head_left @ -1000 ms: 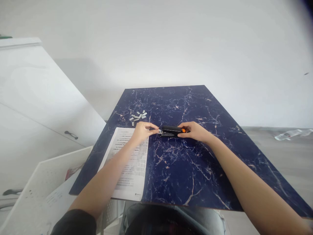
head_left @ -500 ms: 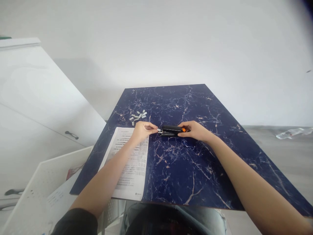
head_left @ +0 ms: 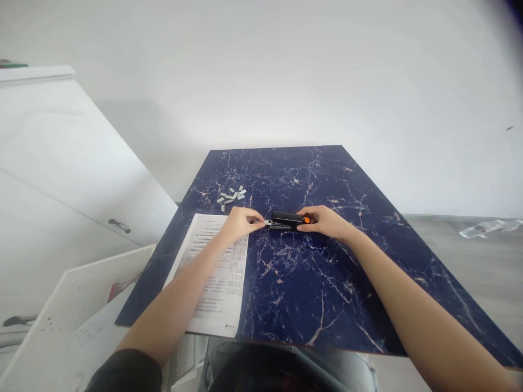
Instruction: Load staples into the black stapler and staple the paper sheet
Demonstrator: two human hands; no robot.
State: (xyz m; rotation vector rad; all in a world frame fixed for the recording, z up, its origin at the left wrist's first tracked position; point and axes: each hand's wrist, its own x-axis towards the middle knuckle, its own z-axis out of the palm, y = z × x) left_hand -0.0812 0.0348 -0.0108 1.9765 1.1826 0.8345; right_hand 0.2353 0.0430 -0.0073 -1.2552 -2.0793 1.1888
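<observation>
A black stapler (head_left: 286,220) with an orange end lies on the dark blue marbled table (head_left: 327,283). My right hand (head_left: 324,222) grips the orange end of it, fingers closed round it. My left hand (head_left: 241,222) pinches at the stapler's metal front end, fingers pressed together on something small and silvery that I cannot name for sure. A printed sheet of paper (head_left: 214,272) lies under my left wrist. A small heap of staple strips (head_left: 231,196) sits just beyond my left hand.
A white cabinet (head_left: 61,179) with dark handles stands to the left. A white tray or box (head_left: 69,321) with papers sits at the lower left, beside the table. A clear plastic bottle (head_left: 486,226) lies on the floor at the right.
Both hands stay at the stapler. My left fingers have drawn slightly back from the stapler's front end. The view has shifted a little.
</observation>
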